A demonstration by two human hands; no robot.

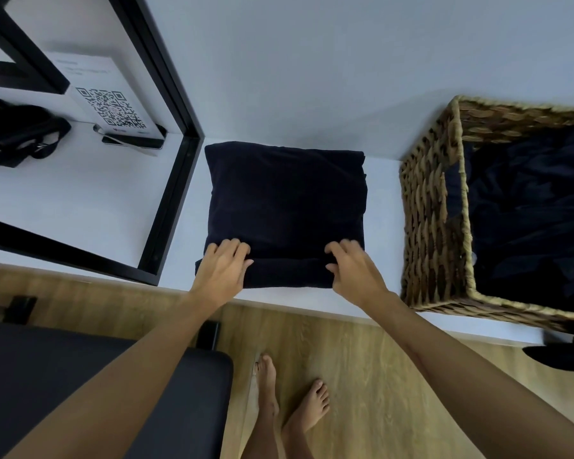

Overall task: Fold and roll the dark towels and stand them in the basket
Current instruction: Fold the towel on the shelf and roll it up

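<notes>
A dark navy towel (284, 200) lies folded into a thick square on the white table (279, 298). Its near edge is turned over into a short roll. My left hand (224, 268) grips the left end of that roll, fingers curled over it. My right hand (353, 270) grips the right end in the same way. A woven wicker basket (431, 213) stands on the table to the right, and dark cloth (531, 207) lies loose inside it.
A black-framed mirror (179, 180) leans at the left and reflects a QR-code sign (113, 107) and a black bag (17, 134). A black padded bench (80, 376) stands at the lower left. Below the table edge are wooden floor and my bare feet (289, 402).
</notes>
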